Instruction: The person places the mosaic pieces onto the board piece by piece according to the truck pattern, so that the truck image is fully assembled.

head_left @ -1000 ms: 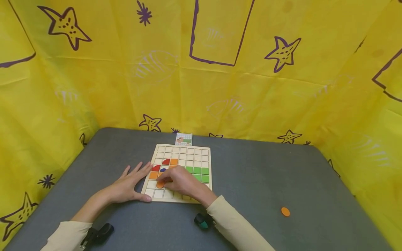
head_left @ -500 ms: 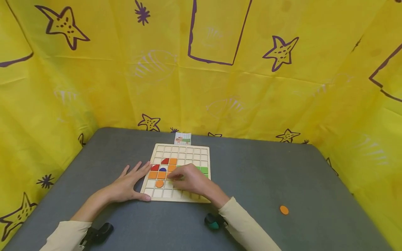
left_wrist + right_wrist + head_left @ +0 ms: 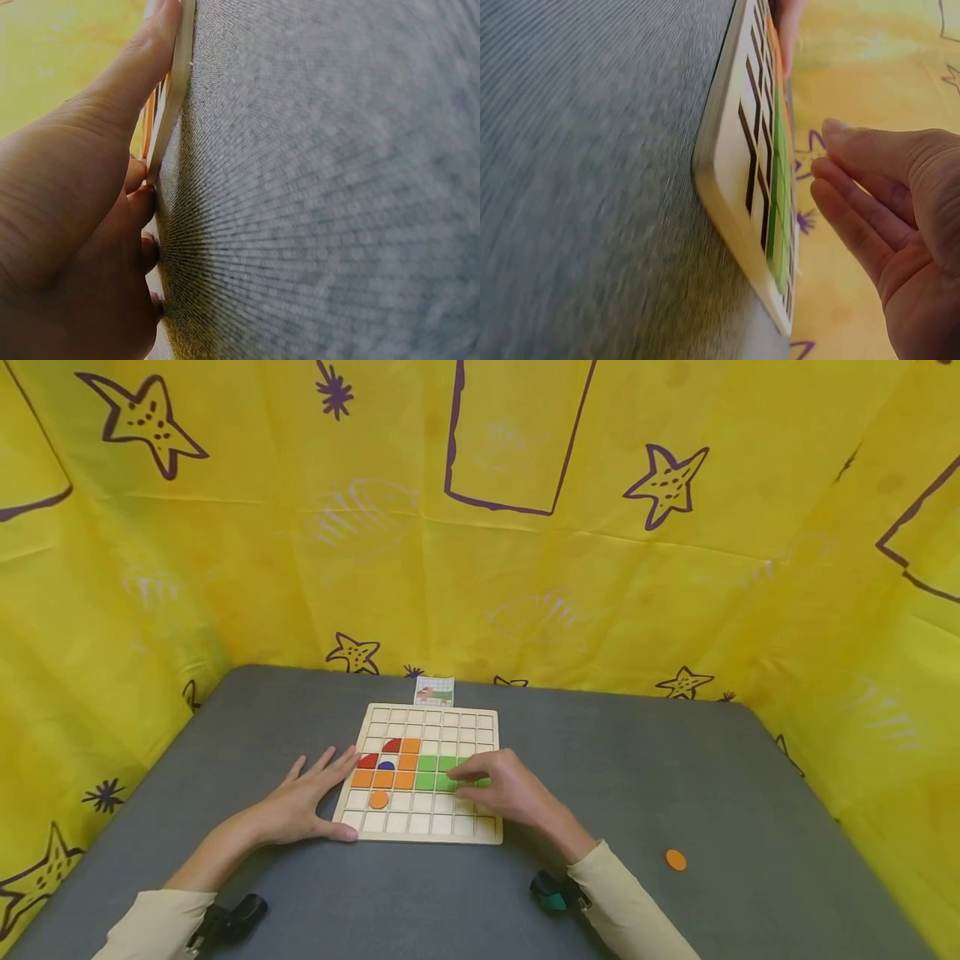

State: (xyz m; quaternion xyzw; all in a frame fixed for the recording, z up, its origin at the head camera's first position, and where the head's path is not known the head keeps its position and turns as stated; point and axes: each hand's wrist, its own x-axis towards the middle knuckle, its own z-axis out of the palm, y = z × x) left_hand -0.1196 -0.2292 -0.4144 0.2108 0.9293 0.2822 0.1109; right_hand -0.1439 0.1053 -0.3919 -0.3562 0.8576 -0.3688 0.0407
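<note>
A pale wooden grid board [image 3: 420,825] lies on the table with coloured tiles in its cells. Orange squares [image 3: 383,779], red quarter-rounds [image 3: 392,746], a blue-and-white tile [image 3: 386,763] and green squares [image 3: 426,772] form a pattern. An orange disc [image 3: 378,799] sits one row below the orange squares. My left hand [image 3: 300,806] rests spread at the board's left edge, thumb by the near corner. My right hand [image 3: 510,787] hovers over the green squares, covering some. In the right wrist view its relaxed fingers [image 3: 847,217] hold nothing and stand apart from the board.
Another orange disc [image 3: 676,860] lies on the dark grey table [image 3: 615,777] to the right. A small picture card [image 3: 434,692] lies behind the board. Yellow cloth [image 3: 420,568] with starfish drawings hangs round the table's back and sides.
My right hand has moved away from the orange disc in the lower row, rightward across the board, leaving the disc on the grid. My left hand has stayed at the board's edge.
</note>
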